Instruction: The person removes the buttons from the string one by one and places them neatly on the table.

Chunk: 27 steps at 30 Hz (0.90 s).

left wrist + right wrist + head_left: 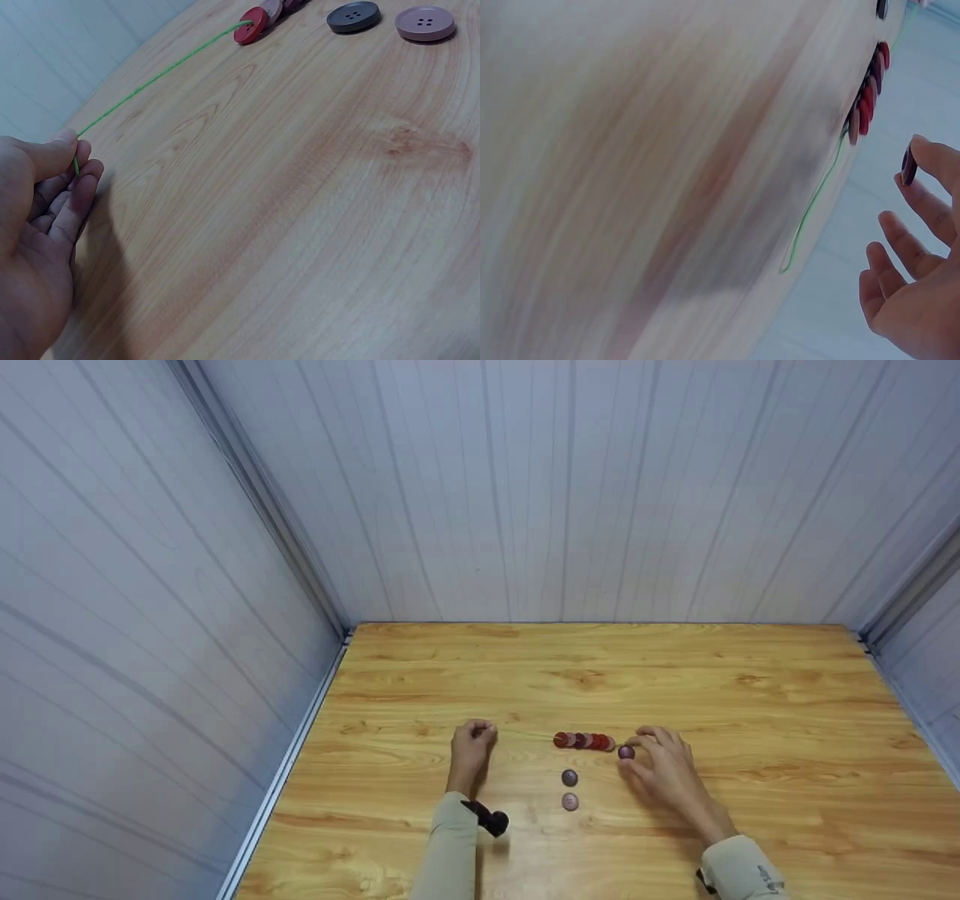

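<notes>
A green string (150, 85) runs from my left hand (470, 746) to a row of overlapping red, pink and purple buttons (585, 741) threaded along it. Thumb and fingers of the left hand pinch the string's end, and a short tip pokes out below the thumb in the left wrist view. My right hand (664, 769) pinches a dark purple button (909, 166) between thumb and index finger, the other fingers spread. That button is held off the table beside the row's right end. The string's other end (801, 229) lies loose on the table in the right wrist view.
Below the row, a dark grey button (570, 778) and a pink four-holed button (570, 802) lie separately on the wooden table (420, 675). Pale panel walls (480, 495) stand behind and at both sides. A black wrist device (491, 819) sticks out from the left sleeve.
</notes>
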Motion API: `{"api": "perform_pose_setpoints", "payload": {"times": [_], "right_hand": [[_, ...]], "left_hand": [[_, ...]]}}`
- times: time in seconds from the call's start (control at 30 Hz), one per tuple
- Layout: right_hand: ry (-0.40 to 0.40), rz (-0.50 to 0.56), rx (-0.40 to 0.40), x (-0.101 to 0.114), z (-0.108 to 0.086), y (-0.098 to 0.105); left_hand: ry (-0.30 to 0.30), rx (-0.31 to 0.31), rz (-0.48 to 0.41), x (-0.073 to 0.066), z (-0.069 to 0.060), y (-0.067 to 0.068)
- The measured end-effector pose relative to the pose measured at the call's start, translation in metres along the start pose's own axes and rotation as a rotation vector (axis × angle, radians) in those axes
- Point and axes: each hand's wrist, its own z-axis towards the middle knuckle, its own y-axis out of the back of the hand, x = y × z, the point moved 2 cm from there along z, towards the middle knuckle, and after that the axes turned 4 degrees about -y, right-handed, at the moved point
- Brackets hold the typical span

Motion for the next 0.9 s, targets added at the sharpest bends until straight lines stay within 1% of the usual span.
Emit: {"api": "perform_pose_setpoints", "payload": {"times": [0.13, 0.37, 0.6, 0.9], "right_hand": [[0.020, -0.011, 0.016, 0.008, -0.002, -0.006], [0.027, -0.016, 0.065, 0.017, -0.004, -0.018], [0.056, -0.030, 0.080, 0.022, -0.006, -0.027], [0.056, -0.040, 0.126, 0.024, -0.009, -0.038]], "left_hand": [[-0.004, -0.011, 0.000, 0.000, 0.000, 0.000], [-0.012, -0.018, 0.011, 0.001, 0.000, -0.001], [-0.030, -0.026, 0.018, 0.000, 0.001, 0.000], [-0.003, -0.002, 0.041, 0.000, 0.001, 0.000]]}}
